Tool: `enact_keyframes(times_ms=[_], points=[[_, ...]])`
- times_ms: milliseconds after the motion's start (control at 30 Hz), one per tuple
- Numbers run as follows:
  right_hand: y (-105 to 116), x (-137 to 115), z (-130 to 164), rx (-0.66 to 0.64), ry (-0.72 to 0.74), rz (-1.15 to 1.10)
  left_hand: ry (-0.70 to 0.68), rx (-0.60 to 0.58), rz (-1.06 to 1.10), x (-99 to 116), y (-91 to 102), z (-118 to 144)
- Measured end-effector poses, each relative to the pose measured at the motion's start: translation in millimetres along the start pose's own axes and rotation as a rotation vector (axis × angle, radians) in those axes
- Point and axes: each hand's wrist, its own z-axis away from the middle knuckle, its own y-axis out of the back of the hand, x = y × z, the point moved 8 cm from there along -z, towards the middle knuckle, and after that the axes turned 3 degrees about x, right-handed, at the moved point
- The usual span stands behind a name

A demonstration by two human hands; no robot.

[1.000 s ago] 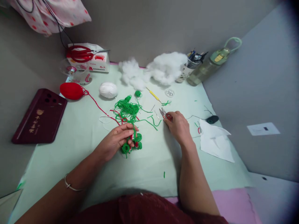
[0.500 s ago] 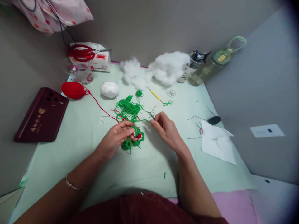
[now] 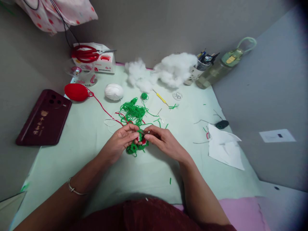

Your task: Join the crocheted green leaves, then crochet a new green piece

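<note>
Between left hand (image 3: 120,141) and right hand (image 3: 161,141), close together: green-and-red crochet work (image 3: 132,148), pinched in the left. In the right: metal tool (image 3: 144,132), probably scissors, mostly hidden. Beyond both: green yarn (image 3: 132,111).

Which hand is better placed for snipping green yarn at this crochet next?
Probably the right hand: it holds small snips close beside the green-and-red crochet, which the left hand grips.
</note>
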Motion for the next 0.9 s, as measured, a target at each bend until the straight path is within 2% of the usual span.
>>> enact_keyframes(times_ms=[233,533,600,667,767,833,900], points=[[-3.0,-1.2,0.4,-0.021,-0.016,-0.109,0.012,-0.01,-0.016,-3.5,0.9,-1.4],[-6.2,-1.5,-1.7,-0.007,0.0,-0.085,0.023,-0.041,-0.044,-6.8,-0.4,-1.0],[-0.5,-0.5,-1.5,0.025,0.002,-0.074,0.019,-0.04,-0.027,-6.2,-0.4,-0.7],[17.8,3.2,0.4,0.145,-0.009,-0.053,0.012,-0.035,-0.001,-5.4,-0.2,-0.9],[63.2,15.9,11.0,0.457,-0.065,0.044,0.001,-0.039,0.043,-3.9,-1.1,-1.9],[89.3,27.9,20.6,0.617,-0.153,0.233,-0.004,-0.05,0.087,-2.7,-2.4,-2.4],[104.7,37.1,26.7,0.69,-0.233,0.475,0.001,-0.063,0.129,-1.9,-3.8,-2.5]])
